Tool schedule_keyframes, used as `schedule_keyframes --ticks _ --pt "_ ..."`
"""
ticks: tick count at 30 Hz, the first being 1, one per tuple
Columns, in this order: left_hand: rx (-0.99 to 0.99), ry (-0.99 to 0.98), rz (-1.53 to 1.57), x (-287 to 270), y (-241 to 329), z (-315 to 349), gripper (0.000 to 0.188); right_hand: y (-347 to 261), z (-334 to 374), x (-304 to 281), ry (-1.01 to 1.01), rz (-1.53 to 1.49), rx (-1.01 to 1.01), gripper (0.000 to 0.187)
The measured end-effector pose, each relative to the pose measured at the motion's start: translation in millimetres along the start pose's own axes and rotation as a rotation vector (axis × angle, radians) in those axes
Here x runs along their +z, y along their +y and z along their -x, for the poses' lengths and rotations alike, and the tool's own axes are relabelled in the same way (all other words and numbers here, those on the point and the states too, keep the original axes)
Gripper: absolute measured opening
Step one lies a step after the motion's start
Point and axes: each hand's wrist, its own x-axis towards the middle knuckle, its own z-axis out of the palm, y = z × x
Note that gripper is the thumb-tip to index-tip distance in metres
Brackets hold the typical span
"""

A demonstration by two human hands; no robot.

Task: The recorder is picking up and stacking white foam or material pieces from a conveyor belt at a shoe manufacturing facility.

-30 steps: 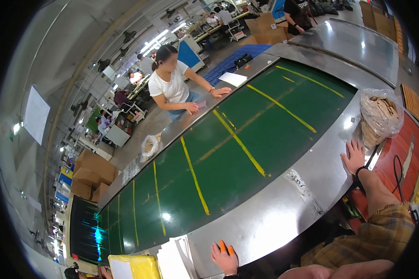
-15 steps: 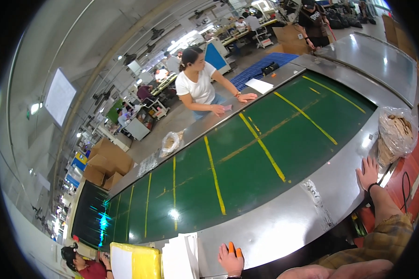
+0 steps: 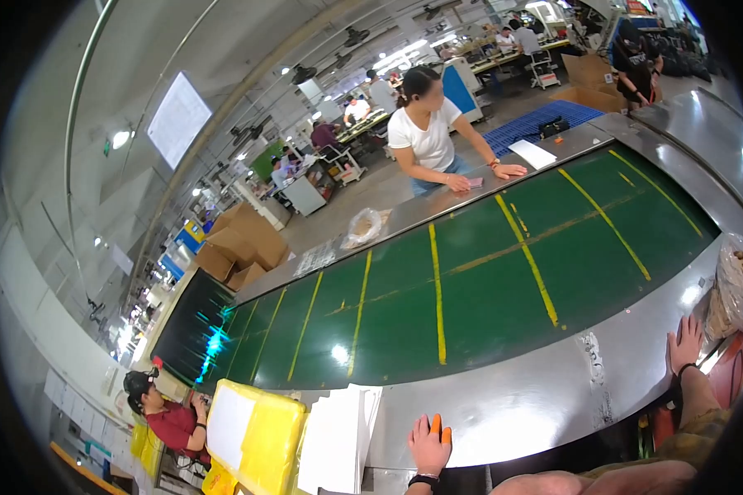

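Note:
My left hand (image 3: 430, 444) lies on the metal rim (image 3: 504, 412) of a conveyor, fingers stretched out, with orange covers on two fingertips. Just left of it is a stack of white paper sheets (image 3: 338, 437), beside a yellow plastic-wrapped bundle (image 3: 260, 433). My right hand (image 3: 685, 342) rests flat on the same rim at the right, fingers apart and holding nothing. Close to it stands a clear plastic bag (image 3: 732, 289) of brown pieces. Between the rims runs the green conveyor belt (image 3: 404, 313), marked with several yellow cross lines.
Across the belt, a person in white (image 3: 429, 140) has both hands on the far rim, near a white sheet (image 3: 532, 154). Another plastic bag (image 3: 365, 227) sits on that rim. A person in red (image 3: 169, 417) is at the left. Cardboard boxes (image 3: 243, 239) stand behind.
My view has turned left, so the scene sits further right and the person in red shows more. Both my hands stay resting on the rim.

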Motion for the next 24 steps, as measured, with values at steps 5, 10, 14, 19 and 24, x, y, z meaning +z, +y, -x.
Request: schedule_keyframes --ticks 5,10,14,19,24 --pt "-0.007 0.001 0.000 -1 -1 -1 0.048 -2 2 0 -0.026 0.020 0.026 0.065" --pt "0.000 -0.003 0.007 1 -6 -1 0.048 -7 5 -4 -0.049 0.038 0.044 0.066" --pt "-0.005 -0.006 0.037 0 -7 -3 0.048 -6 5 2 -0.038 0.034 0.034 0.067" --pt "-0.006 -0.006 0.043 0 -14 -2 0.048 -11 9 2 -0.008 0.033 0.011 0.066" --pt "0.000 0.009 0.024 1 -16 -3 0.049 -12 13 1 -0.005 0.022 0.018 0.066"
